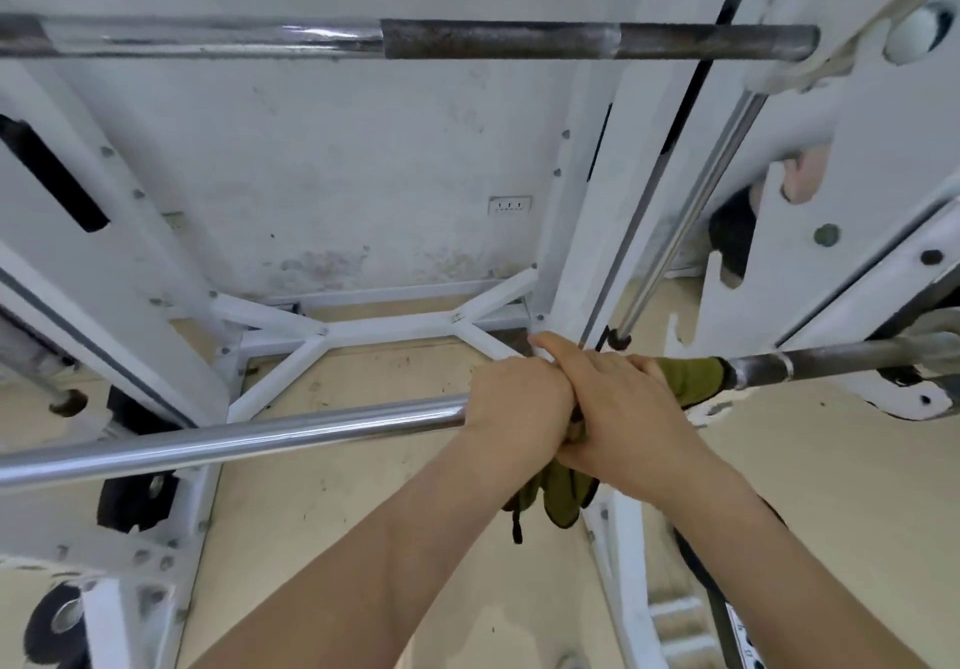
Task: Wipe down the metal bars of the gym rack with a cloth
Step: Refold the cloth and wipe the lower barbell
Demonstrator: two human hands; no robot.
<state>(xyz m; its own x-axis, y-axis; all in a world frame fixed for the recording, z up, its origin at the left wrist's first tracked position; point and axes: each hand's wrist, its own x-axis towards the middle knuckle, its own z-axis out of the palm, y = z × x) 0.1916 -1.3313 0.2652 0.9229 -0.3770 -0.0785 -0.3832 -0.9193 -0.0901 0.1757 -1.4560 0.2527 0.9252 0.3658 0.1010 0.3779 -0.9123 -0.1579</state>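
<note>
With left hand [519,401] clenched on lower chrome bar [260,440] and right hand [623,408] grasping olive cloth [688,380] wrapped round it just beside, keep wrap snug, twist while sliding toward dull right end.

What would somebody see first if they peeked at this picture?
Two bare hands meet in the middle: the left hand grips a long shiny bar, and the right hand, partly over it, holds a green cloth around the same bar, with some cloth dangling underneath. Near the top an upper bar runs across, its right part brown and rusty-looking. A white rack frame stands behind.
</note>
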